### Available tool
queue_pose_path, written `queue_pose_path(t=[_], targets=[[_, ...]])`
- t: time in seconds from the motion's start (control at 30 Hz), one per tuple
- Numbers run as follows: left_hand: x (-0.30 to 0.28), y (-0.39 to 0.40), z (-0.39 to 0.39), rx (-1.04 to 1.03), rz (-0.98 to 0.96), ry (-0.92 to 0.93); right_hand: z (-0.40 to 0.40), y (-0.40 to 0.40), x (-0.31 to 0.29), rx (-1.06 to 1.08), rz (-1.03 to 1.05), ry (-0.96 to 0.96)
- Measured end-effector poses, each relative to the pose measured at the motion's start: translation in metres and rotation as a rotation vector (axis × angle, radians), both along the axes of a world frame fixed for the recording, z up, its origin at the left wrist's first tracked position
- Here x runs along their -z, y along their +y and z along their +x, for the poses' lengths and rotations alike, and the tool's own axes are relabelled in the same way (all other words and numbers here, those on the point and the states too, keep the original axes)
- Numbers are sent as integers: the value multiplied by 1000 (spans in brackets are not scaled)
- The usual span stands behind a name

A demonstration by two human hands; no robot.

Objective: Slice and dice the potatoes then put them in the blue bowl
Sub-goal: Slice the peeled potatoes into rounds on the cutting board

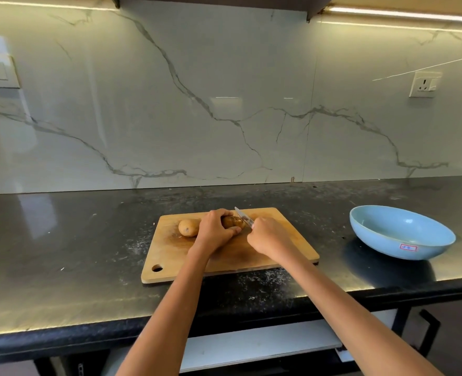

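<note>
Forearms, two, bare, reached from the near edge across the dark counter (61, 240) to the wooden cutting board (286, 240).

Left hand (214, 229): fingers curled over a potato (233, 221), gripped and pinned to the board near its far edge.

Right hand (265, 234): fingers closed round a knife (244, 217); handle buried in the fist, blade angled up and far-left, resting on the right end of the held potato.

Second potato (188, 227): whole, unpeeled, lay on the board just left of the left hand.

Blue bowl (400, 232): sat on the counter well right of the board, nothing visible inside; red-edged sticker on its near wall. No cut pieces seen anywhere; judged at the first cut.

Wall socket (425, 84): on the marble wall, far right.

Risks, judged: round potato could roll under blade pressure, since no flat face sat on the board; left fingertips lay close beside the blade and could be nicked if it slipped; loose potato could roll if knocked.

Hidden or unclear: knife handle; most of the held potato; whether the edge had bitten into the skin; sticker text unreadable.
</note>
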State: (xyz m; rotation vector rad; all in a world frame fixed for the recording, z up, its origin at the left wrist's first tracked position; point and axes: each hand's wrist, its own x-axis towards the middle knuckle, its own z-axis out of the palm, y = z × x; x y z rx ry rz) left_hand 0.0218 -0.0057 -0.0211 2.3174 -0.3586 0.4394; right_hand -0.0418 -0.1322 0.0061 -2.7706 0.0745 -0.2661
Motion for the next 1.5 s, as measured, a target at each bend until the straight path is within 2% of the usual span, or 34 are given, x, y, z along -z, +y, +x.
queue_pose_path(t=[0.23,0.47,0.83,1.1,1.37,1.5], targets=[[0,-1,-1,19,-1,-15,17,10,-13,-8,59,158],[1,-3,0,19,-26,-10,9,7,3,20,-67,86],[2,0,1,-44,-43,32,-14,2,2,-51,-209,97],[-3,5,-2,-9,-55,92,-11,-30,-16,47,-67,99],[-2,3,-5,-19,-38,81,-7,-14,-23,-11,15,108],[-2,2,-7,-13,-64,57,-6,-2,-19,-28,-12,104]])
